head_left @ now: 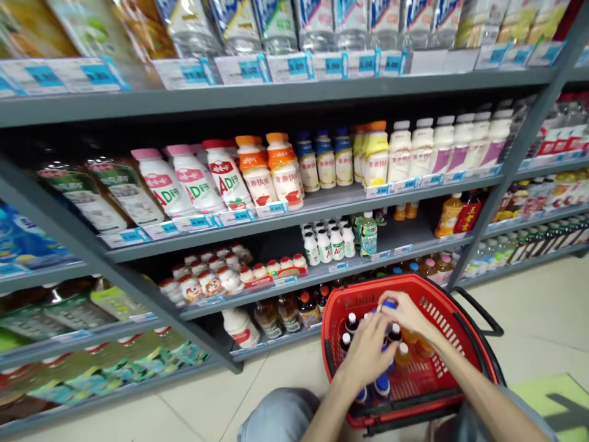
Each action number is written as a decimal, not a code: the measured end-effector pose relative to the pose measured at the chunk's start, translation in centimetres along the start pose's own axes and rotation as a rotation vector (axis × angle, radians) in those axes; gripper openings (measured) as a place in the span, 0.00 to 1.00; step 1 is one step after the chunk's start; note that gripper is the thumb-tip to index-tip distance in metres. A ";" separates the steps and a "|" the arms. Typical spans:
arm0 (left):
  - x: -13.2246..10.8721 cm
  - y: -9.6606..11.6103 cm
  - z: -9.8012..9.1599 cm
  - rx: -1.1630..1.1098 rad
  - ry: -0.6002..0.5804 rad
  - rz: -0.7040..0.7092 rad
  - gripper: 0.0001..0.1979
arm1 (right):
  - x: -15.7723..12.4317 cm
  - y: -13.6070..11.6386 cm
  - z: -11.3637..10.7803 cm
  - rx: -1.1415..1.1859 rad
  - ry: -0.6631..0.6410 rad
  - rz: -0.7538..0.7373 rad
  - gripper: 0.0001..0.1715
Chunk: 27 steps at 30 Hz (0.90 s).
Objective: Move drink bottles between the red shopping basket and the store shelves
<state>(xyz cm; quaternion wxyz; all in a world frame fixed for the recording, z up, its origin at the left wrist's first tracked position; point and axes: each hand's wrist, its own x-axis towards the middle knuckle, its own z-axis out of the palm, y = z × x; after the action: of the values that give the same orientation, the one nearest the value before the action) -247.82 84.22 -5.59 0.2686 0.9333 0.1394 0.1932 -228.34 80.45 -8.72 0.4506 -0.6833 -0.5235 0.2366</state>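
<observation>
My right hand (405, 313) pinches a blue-capped bottle (389, 304) in the red basket (416, 286) — how my left hand (369, 350) holds, I cannot tell. Orange bottles (403, 357) sit at five o'clock, dark ones (352, 323) at eight. At ten, shelf bottles (197, 187) read "AD钙" — above a 4.90 tag (240, 216).

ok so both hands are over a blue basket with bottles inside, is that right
Not quite: the basket is red, as the head view shows; the left hand and right hand are over it, with bottles inside.
</observation>
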 end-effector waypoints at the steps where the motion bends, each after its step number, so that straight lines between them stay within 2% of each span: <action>1: 0.0 -0.4 0.0 -0.007 0.057 -0.042 0.21 | -0.1 -0.4 -0.4 0.056 0.055 -0.004 0.11; 4: 0.3 -2.2 0.4 0.013 0.183 -0.248 0.39 | -0.4 -1.4 -1.6 0.177 0.152 0.008 0.12; 6: 0.5 -3.7 0.5 0.055 0.174 -0.401 0.48 | -0.6 -1.8 -2.2 0.243 0.191 0.022 0.11; 7: 0.7 -4.3 0.5 0.077 0.156 -0.447 0.50 | -0.7 -1.9 -2.5 0.286 0.200 0.035 0.10; 10: 1.1 -5.5 0.2 0.103 0.160 -0.447 0.42 | -0.9 -1.9 -3.1 0.426 0.209 0.095 0.11; 12: 1.4 -5.5 0.0 0.090 0.202 -0.409 0.35 | -0.9 -1.7 -3.5 0.498 0.217 0.128 0.11; 14: 1.6 -5.0 -0.2 0.070 0.239 -0.400 0.33 | -0.8 -1.5 -3.9 0.571 0.254 0.145 0.11; 17: 1.5 -4.0 -0.5 0.030 0.271 -0.393 0.32 | -0.8 -1.4 -4.1 0.698 0.388 0.165 0.13; 21: 1.1 -2.7 -0.4 -0.088 0.322 -0.389 0.31 | -0.5 -1.7 -3.4 0.792 0.595 0.206 0.21; 25: 0.2 -0.9 1.4 -0.266 0.357 -0.423 0.32 | 0.4 -2.2 -2.8 1.068 0.791 0.253 0.28; 27: -0.6 0.3 3.0 -0.383 0.344 -0.452 0.33 | 0.8 -2.3 -3.0 1.110 0.759 0.269 0.29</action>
<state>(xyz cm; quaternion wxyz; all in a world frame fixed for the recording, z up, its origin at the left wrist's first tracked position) -246.98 82.40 -7.96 0.4477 0.7650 0.3473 0.3062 -226.85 80.20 -5.23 0.8530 -0.4460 -0.0409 0.2680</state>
